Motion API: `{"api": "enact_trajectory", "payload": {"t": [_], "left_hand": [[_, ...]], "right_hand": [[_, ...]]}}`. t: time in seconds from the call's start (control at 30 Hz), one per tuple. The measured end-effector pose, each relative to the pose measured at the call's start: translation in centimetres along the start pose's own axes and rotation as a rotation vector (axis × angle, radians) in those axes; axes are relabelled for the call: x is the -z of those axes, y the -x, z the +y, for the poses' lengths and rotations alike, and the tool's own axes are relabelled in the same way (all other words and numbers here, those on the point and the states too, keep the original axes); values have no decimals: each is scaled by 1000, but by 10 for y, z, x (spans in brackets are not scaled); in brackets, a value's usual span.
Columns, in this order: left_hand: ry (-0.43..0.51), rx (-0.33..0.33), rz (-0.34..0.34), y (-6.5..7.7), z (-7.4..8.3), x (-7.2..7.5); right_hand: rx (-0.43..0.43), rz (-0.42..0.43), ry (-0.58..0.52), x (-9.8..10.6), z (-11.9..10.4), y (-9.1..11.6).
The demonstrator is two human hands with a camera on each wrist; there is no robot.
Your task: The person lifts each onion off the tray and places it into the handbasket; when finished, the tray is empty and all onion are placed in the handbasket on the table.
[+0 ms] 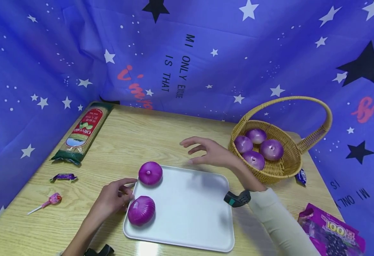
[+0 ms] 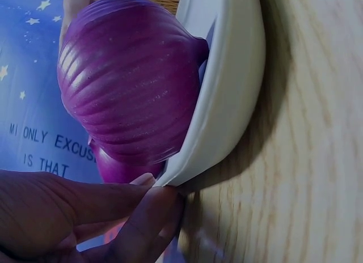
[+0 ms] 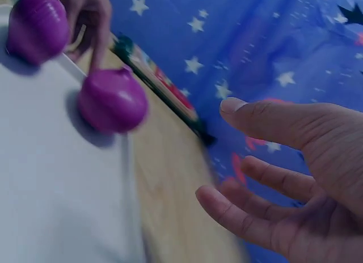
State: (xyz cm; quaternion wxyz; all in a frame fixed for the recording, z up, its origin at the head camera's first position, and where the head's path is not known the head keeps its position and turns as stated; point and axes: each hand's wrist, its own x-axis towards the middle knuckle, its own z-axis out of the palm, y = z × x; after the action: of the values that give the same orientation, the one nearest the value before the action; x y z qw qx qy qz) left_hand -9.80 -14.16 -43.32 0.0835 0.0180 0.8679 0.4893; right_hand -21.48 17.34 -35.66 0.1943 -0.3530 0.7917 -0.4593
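Observation:
Two purple onions sit along the left side of a white tray [image 1: 190, 209]: one onion [image 1: 150, 173] at the far left corner, the other onion [image 1: 141, 211] nearer me. My left hand [image 1: 113, 197] pinches the tray's left rim between thumb and fingers; the left wrist view shows the fingertips on the rim [image 2: 198, 144] right below an onion [image 2: 130, 81]. Above the tray's far edge my right hand [image 1: 210, 153] hovers with loosely bent, spread fingers and holds nothing. Its wrist view shows the same bare fingers [image 3: 244, 217] apart from the onions.
A wicker basket [image 1: 294, 153] with several onions [image 1: 271, 149] stands at the back right, beside my right forearm. Back left lies a pasta packet [image 1: 84, 131], with a purple-wrapped candy [image 1: 63, 177] and a lollipop [image 1: 54, 198] nearer. A purple bag [image 1: 331, 234] lies front right.

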Motion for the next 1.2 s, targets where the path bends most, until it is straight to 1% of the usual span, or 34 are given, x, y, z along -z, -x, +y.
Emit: {"api": "enact_trajectory", "payload": {"t": [0.13, 0.33, 0.5, 0.6, 0.73, 0.93, 1.03, 1.2], "left_hand": [[6, 2, 0, 0, 0, 0], [15, 3, 1, 0, 0, 0], [30, 10, -4, 0, 0, 1], [40, 12, -6, 0, 0, 1], [45, 12, -9, 0, -1, 1], [38, 22, -9, 0, -2, 1], [50, 35, -8, 1, -2, 1], [64, 41, -10, 1, -2, 0]], "right_hand": [[-17, -52, -29, -23, 0, -20], [-57, -112, -112, -50, -5, -38], [-66, -154, -154, -69, 5, -51], [-50, -157, -118, -78, 16, -59], [-24, -144, -38, -85, 24, -65], [-5, -127, -24, -91, 25, -68], [-10, -115, -26, -93, 19, -68], [-14, -101, -22, -90, 2, -62]]}}
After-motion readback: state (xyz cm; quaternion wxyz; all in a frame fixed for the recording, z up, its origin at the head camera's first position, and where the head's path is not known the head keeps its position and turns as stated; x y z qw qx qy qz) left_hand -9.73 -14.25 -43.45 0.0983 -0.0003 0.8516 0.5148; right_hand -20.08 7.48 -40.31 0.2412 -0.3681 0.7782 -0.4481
